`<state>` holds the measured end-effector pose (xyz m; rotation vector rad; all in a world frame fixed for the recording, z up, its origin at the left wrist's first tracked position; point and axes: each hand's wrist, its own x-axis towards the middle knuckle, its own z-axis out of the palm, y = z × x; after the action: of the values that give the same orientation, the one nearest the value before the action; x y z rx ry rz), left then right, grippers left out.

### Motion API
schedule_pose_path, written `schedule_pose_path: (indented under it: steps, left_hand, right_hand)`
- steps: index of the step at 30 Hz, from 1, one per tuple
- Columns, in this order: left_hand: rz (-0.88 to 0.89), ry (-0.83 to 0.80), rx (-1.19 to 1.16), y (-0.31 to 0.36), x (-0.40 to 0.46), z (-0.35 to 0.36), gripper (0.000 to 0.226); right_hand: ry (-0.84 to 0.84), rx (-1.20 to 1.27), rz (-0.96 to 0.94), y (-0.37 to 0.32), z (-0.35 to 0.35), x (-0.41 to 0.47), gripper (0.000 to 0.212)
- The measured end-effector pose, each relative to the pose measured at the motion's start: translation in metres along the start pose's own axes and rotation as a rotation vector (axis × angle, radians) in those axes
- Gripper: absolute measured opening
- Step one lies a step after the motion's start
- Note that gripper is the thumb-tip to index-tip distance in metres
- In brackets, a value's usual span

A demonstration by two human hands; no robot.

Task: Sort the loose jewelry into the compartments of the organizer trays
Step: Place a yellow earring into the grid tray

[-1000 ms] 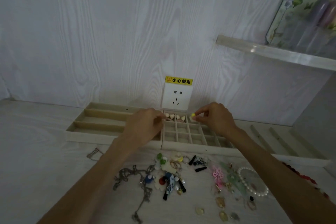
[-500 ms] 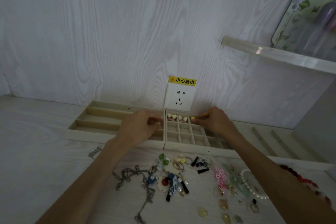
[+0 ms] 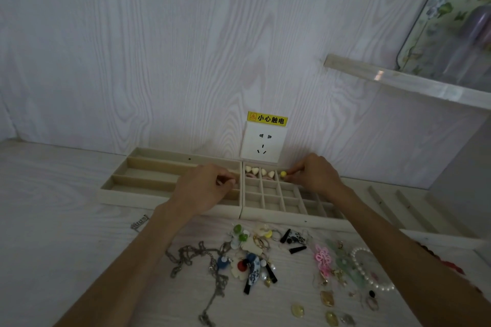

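Behind left hand (image 3: 204,188), its pinched item (tiny) stays unidentifiable.

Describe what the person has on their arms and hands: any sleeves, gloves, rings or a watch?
Both forearms are bare right to the bottom edge of the picture, with no sleeves showing. The left hand and the right hand wear no gloves. No watch or bracelet shows at either wrist, and no rings are visible on the fingers.

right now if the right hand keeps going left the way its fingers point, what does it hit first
Probably the white heart pieces in the grid tray's back row. The right hand pinches a yellow bead just right of them, though its height above the tray is unclear.
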<state>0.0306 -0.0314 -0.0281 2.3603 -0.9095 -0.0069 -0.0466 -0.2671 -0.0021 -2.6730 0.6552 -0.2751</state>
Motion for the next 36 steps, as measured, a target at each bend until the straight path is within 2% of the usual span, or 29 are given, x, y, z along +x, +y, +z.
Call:
schedule_pose_path:
  steps: [3, 6, 7, 10, 12, 16, 21, 23, 26, 28, 31, 34, 36]
  left_hand:
    - [0.014, 0.060, -0.051, 0.006, -0.001, -0.002, 0.021]
    - [0.100, 0.129, -0.128, 0.021, -0.005, -0.010, 0.017]
    - [0.150, 0.067, -0.119, 0.028, -0.006, -0.014, 0.014]
    - [0.312, -0.263, 0.031, 0.047, -0.015, -0.018, 0.013]
    - [0.348, -0.363, 0.141, 0.055, -0.022, -0.013, 0.019]
    - [0.382, -0.281, 0.317, 0.065, -0.033, 0.001, 0.031]
    - [0.432, -0.190, 0.456, 0.072, -0.038, 0.009, 0.025]
    - [0.406, -0.229, 0.376, 0.073, -0.037, 0.005, 0.025]
    - [0.306, -0.297, 0.002, 0.076, -0.025, -0.005, 0.028]
    - [0.279, -0.297, -0.148, 0.081, -0.015, -0.010, 0.028]
    - [0.277, -0.221, -0.201, 0.089, -0.002, -0.013, 0.023]
    - [0.279, -0.169, -0.258, 0.093, 0.011, -0.013, 0.018]
    - [0.306, -0.197, -0.301, 0.097, 0.020, -0.012, 0.018]
  right_hand:
    - [0.007, -0.045, 0.007, -0.002, 0.001, 0.001, 0.019]
    - [0.007, -0.077, 0.008, -0.004, -0.001, -0.001, 0.020]
    - [0.011, -0.082, 0.006, -0.004, -0.003, -0.002, 0.019]
    - [0.062, -0.070, 0.001, -0.002, -0.013, -0.007, 0.018]
    - [0.081, -0.036, -0.016, -0.001, -0.023, -0.018, 0.020]
    - [0.072, 0.065, -0.102, -0.006, -0.040, -0.053, 0.018]
    - [0.026, 0.114, -0.150, -0.002, -0.041, -0.094, 0.014]
    - [-0.024, 0.148, -0.165, 0.002, -0.041, -0.104, 0.012]
    - [-0.075, 0.296, -0.176, 0.002, -0.040, -0.112, 0.019]
    - [-0.066, 0.479, -0.185, -0.005, -0.037, -0.115, 0.024]
    - [0.038, 0.719, -0.178, -0.015, -0.034, -0.112, 0.021]
    - [0.144, 0.791, -0.106, -0.015, -0.032, -0.101, 0.017]
    - [0.138, 0.833, -0.049, -0.012, -0.032, -0.092, 0.019]
